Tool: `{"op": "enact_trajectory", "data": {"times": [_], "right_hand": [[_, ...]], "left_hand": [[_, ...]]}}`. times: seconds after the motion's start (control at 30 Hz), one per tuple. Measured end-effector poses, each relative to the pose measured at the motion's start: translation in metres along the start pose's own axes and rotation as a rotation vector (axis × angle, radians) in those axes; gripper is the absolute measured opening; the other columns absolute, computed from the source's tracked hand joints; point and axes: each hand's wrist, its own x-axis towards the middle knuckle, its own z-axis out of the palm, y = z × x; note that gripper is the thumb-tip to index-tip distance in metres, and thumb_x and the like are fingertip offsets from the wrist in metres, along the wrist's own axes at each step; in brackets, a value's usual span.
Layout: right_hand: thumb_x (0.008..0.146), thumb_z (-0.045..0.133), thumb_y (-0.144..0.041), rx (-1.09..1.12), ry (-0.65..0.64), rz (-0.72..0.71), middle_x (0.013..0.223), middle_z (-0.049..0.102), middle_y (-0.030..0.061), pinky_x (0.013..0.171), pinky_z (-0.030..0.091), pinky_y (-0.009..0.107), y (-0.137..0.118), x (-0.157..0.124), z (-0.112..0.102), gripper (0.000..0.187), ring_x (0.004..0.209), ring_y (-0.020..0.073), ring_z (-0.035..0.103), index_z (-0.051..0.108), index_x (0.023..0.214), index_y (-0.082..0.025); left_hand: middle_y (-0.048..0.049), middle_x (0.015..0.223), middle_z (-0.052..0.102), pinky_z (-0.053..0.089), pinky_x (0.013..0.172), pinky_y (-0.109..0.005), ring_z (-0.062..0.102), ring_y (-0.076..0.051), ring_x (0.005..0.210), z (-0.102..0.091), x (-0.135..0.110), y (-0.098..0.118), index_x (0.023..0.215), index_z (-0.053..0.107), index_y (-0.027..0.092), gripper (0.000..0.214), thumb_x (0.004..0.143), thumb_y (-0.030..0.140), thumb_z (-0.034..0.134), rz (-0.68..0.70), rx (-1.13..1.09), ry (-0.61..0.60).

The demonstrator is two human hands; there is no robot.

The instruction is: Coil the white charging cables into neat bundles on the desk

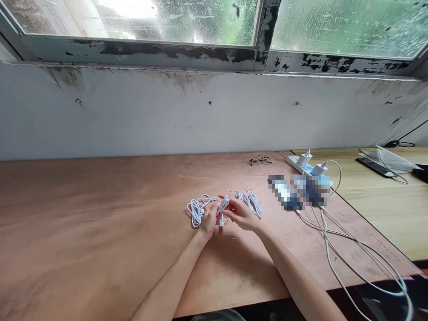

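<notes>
Both my hands work together over the middle of a plywood table (100, 214). My left hand (209, 219) and my right hand (241, 214) grip a small coiled white cable (222, 206), with its white connector end (221, 222) hanging below the coil. A looser bundle of white cable (197, 210) lies just left of my left hand. Another white coil (250, 203) lies just beyond my right fingers, and I cannot tell whether they touch it.
A white power strip (297, 163) holds white chargers (305, 158), with pixelated objects (297, 191) and long white cables (354, 249) in front. Glasses (260, 161) lie behind. A wall (200, 116) and window stand beyond; a paler table (394, 214) adjoins right.
</notes>
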Motion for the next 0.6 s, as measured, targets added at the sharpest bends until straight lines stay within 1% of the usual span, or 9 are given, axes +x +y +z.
{"op": "enact_trajectory", "data": {"times": [0.1,0.17,0.23,0.3,0.37,0.43,0.47,0.5,0.6], "right_hand": [[0.085,0.052,-0.042,0.04,-0.055,0.011,0.071,0.049,0.0,0.048,0.039,0.023,0.0,0.0002,-0.0012,0.027,0.055,0.0104,0.042,0.057,0.099,-0.019],[0.086,0.05,-0.04,-0.03,-0.054,0.002,0.071,0.05,0.0002,0.05,0.04,0.024,0.0005,-0.0001,-0.0008,0.023,0.057,0.011,0.044,0.055,0.093,-0.019],[0.088,0.046,-0.037,-0.199,-0.023,-0.023,0.07,0.051,0.0003,0.052,0.04,0.024,0.0012,-0.0008,0.0006,0.02,0.057,0.0117,0.045,0.053,0.087,-0.018],[0.089,0.044,-0.034,-0.425,0.025,-0.064,0.072,0.052,0.002,0.056,0.041,0.027,0.0021,-0.0018,0.0028,0.019,0.06,0.0135,0.046,0.052,0.082,-0.018],[0.089,0.044,-0.032,-0.631,0.089,-0.106,0.083,0.054,0.0065,0.064,0.043,0.03,0.0032,-0.0027,0.0051,0.017,0.07,0.017,0.05,0.052,0.084,-0.018],[0.088,0.046,-0.032,-0.741,0.146,-0.131,0.098,0.054,0.0112,0.074,0.043,0.035,0.0039,-0.0031,0.0063,0.016,0.084,0.0209,0.052,0.053,0.09,-0.017],[0.088,0.045,-0.032,-0.743,0.162,-0.134,0.102,0.054,0.0118,0.077,0.043,0.035,0.004,-0.0031,0.0062,0.016,0.089,0.0215,0.052,0.053,0.092,-0.018],[0.09,0.042,-0.031,-0.712,0.164,-0.13,0.101,0.054,0.0109,0.078,0.042,0.035,0.0038,-0.003,0.0059,0.017,0.089,0.0209,0.052,0.053,0.091,-0.018],[0.093,0.033,-0.029,-0.539,0.128,-0.074,0.082,0.057,0.0046,0.07,0.042,0.029,0.0022,-0.002,0.0043,0.025,0.076,0.0162,0.052,0.053,0.082,-0.019]], "left_hand": [[0.0043,0.049,0.046,0.027,0.041,-0.02,0.037,-0.007,0.042,-0.0015,0.0011,0.0003,0.061,0.056,0.015,0.03,0.065,0.044,0.064,0.018,0.042,-0.021],[0.0038,0.049,0.045,0.026,0.041,-0.021,0.036,-0.007,0.043,-0.0019,0.0008,0.0019,0.059,0.055,0.016,0.031,0.065,0.045,0.064,0.012,0.052,-0.024],[0.0047,0.047,0.042,0.023,0.04,-0.021,0.032,-0.006,0.041,-0.0022,0.0002,0.0035,0.055,0.051,0.016,0.034,0.064,0.045,0.064,-0.001,0.056,-0.004],[0.006,0.046,0.038,0.019,0.039,-0.02,0.028,-0.005,0.04,-0.0027,0.0003,0.0037,0.053,0.047,0.016,0.036,0.063,0.046,0.065,-0.009,0.054,0.021],[0.0069,0.046,0.037,0.018,0.04,-0.019,0.026,-0.004,0.04,-0.0031,0.0013,0.0025,0.053,0.046,0.016,0.038,0.062,0.046,0.066,-0.004,0.047,0.045],[0.0071,0.046,0.037,0.02,0.041,-0.019,0.027,-0.004,0.04,-0.0032,0.0027,0.0008,0.053,0.045,0.016,0.039,0.062,0.047,0.067,0.005,0.043,0.065],[0.0071,0.047,0.037,0.021,0.041,-0.019,0.028,-0.004,0.04,-0.0029,0.0033,0.0003,0.053,0.045,0.016,0.04,0.062,0.048,0.066,0.013,0.042,0.073],[0.007,0.047,0.038,0.022,0.042,-0.019,0.03,-0.004,0.041,-0.0025,0.0037,0.0003,0.053,0.045,0.016,0.04,0.061,0.049,0.066,0.022,0.04,0.081],[0.0064,0.047,0.04,0.026,0.043,-0.019,0.033,-0.005,0.042,-0.0007,0.0036,0.0025,0.051,0.046,0.016,0.041,0.061,0.051,0.066,0.074,0.053,0.126]]}}
